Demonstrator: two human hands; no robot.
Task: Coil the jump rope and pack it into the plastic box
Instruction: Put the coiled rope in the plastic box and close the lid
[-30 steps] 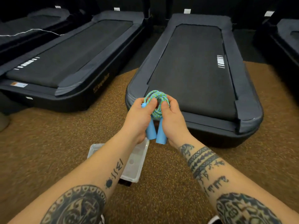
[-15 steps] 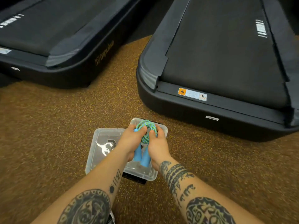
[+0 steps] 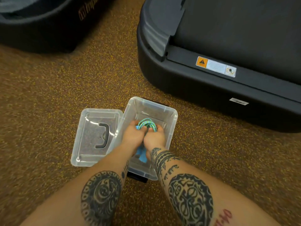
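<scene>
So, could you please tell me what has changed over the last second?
Both hands, left and right, carried the coiled green-and-blue jump rope from chest height down into the clear plastic box. Unchanged: both grips, and the clear lid beside the box.

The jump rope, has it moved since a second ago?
Yes. The jump rope went down from in front of the treadmill into the plastic box, both hands gripping it.

The left hand (image 3: 132, 136) and right hand (image 3: 154, 139) cover most of the jump rope (image 3: 146, 123) — only its coil top and a bit of blue handle show. The treadmill (image 3: 228, 46) runs off-frame; its warning label (image 3: 215, 66) — unreadable.
</scene>
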